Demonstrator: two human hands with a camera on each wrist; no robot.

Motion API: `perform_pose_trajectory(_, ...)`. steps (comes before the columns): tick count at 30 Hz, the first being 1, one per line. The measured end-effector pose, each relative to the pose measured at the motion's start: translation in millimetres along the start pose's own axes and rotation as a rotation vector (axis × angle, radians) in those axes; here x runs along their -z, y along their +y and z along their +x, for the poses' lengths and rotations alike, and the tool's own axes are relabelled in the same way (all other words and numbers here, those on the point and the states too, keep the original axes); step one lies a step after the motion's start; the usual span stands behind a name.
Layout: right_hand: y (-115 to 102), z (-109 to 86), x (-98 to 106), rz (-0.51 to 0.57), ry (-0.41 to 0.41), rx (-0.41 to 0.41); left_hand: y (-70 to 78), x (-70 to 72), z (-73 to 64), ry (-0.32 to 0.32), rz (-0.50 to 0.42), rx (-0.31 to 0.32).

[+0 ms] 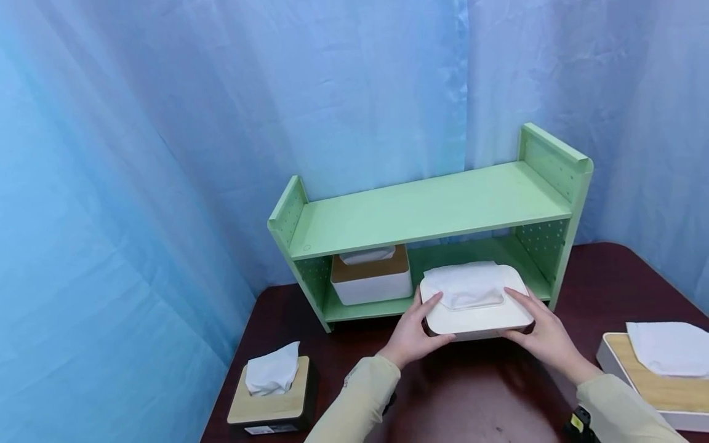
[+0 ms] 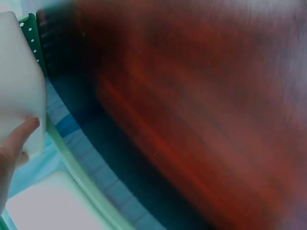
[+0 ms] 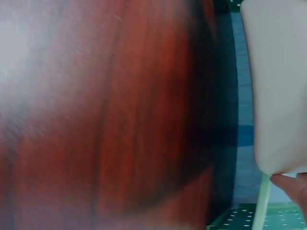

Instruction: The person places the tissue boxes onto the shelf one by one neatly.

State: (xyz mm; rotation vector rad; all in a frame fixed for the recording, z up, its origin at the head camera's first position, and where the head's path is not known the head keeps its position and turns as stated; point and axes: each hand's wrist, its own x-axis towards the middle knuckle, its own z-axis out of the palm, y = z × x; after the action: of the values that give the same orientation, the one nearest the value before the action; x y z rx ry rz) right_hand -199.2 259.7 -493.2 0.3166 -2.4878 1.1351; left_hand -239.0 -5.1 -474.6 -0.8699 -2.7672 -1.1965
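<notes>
Both my hands grip a white tissue box (image 1: pixel 471 320) by its two ends, in front of the green shelf's (image 1: pixel 432 209) lower opening. My left hand (image 1: pixel 414 329) holds its left end, and my right hand (image 1: pixel 548 335) its right end, thumbs at the front side. A white tissue lies spread over the box top. In the left wrist view the box's pale side (image 2: pixel 21 81) shows with a thumb against it; in the right wrist view its side (image 3: pixel 280 91) rises above a fingertip. Inside the shelf at left stands a white tissue box with a brown lid (image 1: pixel 371 280).
A black tissue box with a light wood lid (image 1: pixel 271 400) sits at the table's left. Another tissue box, white with a wood lid (image 1: pixel 653 387), stands at the right. Dark red table (image 1: pixel 471 400) lies under everything, and blue curtains (image 1: pixel 360 92) hang behind.
</notes>
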Motion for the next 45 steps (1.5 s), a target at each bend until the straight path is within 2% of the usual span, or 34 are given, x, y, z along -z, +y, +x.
perform_pose_trajectory(5, -3.7, 14.4, 8.5, -0.029, -0.043, 0.032, 4.3, 11.1, 10.8, -0.063, 0.042, 0.034)
perform_pose_trajectory(13, -4.1, 30.5, 16.3, -0.055, -0.138, 0.005, 4.8, 20.1, 22.6, -0.108, 0.008, 0.081)
perform_pose_trajectory(19, -4.3, 41.3, 18.8, -0.061, -0.182, -0.004, 3.7, 20.1, 29.0, -0.067, -0.037, 0.114)
perform_pose_trajectory(30, -3.0, 51.8, 16.6, -0.084, -0.192, -0.056, 3.1, 14.2, 38.0, 0.027, -0.016, 0.126)
perform_pose_trajectory(35, -2.9, 50.2, 13.6, -0.098, -0.120, -0.024, 1.8, 12.4, 39.0, 0.069, -0.018, 0.119)
perform_pose_trajectory(40, -5.6, 35.4, 11.8, -0.117, 0.074, 0.095, 8.0, 11.4, 30.8, 0.162, 0.038, 0.100)
perform_pose_trajectory(43, -10.6, 23.2, 12.5, -0.133, 0.184, 0.188, 15.6, 10.1, 20.7, 0.219, 0.119, 0.065)
perform_pose_trajectory(45, -14.3, 15.1, 13.6, -0.147, 0.226, 0.251, 20.8, 8.7, 13.3, 0.242, 0.205, 0.010)
